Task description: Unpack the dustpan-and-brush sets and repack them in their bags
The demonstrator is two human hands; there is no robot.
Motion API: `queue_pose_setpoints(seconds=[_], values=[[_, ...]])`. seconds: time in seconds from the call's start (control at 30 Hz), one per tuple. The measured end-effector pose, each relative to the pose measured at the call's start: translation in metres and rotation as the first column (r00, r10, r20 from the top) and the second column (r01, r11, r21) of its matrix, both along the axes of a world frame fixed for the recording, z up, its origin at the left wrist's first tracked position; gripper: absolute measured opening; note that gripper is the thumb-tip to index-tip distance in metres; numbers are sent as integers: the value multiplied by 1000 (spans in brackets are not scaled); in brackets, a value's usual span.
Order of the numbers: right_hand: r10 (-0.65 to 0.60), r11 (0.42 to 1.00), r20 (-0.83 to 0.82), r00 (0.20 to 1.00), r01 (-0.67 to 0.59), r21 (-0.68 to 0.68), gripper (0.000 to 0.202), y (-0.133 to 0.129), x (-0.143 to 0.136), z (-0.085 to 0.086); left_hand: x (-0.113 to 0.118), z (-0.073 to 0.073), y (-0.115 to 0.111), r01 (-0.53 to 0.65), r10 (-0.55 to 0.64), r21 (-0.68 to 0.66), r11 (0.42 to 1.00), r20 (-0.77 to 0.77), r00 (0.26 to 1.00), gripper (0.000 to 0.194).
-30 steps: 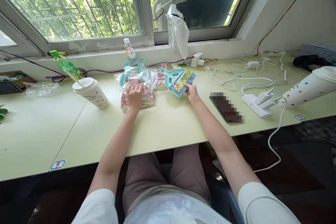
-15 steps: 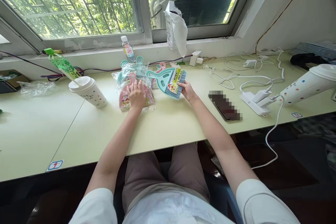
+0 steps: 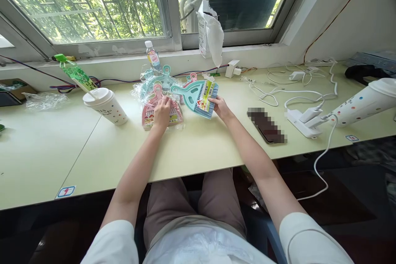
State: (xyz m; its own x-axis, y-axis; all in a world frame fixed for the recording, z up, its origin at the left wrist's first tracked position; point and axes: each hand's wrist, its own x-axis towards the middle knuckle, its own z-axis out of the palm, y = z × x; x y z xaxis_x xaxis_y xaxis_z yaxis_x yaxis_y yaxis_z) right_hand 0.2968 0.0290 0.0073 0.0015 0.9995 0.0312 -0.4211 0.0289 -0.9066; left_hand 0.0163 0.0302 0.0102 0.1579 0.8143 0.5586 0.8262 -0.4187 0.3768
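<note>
A teal dustpan and brush set (image 3: 193, 94) with a yellow label is held up at its bristle end by my right hand (image 3: 220, 106). My left hand (image 3: 162, 111), its fingers drawn together, rests on a pink dustpan set (image 3: 149, 116) in clear plastic; whether it pinches the wrap or the set is too small to tell. Behind the pink set lies a teal set (image 3: 166, 77) in crinkled plastic. Another pink handle (image 3: 192, 77) shows behind the held set.
A white cup (image 3: 107, 107) and a green bottle (image 3: 74, 72) stand to the left. On the right are a phone (image 3: 266, 126), a power strip (image 3: 303, 123), cables and a tilted spotted cup (image 3: 365, 101). A clear bottle (image 3: 153, 55) stands behind the sets.
The fingers of my left hand, spread over the pink set before, have drawn together on it. My right hand still holds the teal set. The view has shifted slightly.
</note>
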Motion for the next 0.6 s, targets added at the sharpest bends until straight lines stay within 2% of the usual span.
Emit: queue_pose_setpoints(seconds=[0.13,0.37,0.43,0.6], values=[[36,998,45,998,-34,-49,21,-2,-8,1,-2,-1,1,-8,8,-9,1000,48,999,49],[-116,992,-10,993,116,-39,17,0,-7,-2,2,3,-4,43,-50,83,996,90,995,50],[-76,997,-15,997,76,-15,20,0,-8,-3,5,5,-7,80,-91,121,989,90,992,50],[118,991,-19,993,-116,73,31,-3,-18,-4,14,7,-15,212,-225,180,961,55,973,45]])
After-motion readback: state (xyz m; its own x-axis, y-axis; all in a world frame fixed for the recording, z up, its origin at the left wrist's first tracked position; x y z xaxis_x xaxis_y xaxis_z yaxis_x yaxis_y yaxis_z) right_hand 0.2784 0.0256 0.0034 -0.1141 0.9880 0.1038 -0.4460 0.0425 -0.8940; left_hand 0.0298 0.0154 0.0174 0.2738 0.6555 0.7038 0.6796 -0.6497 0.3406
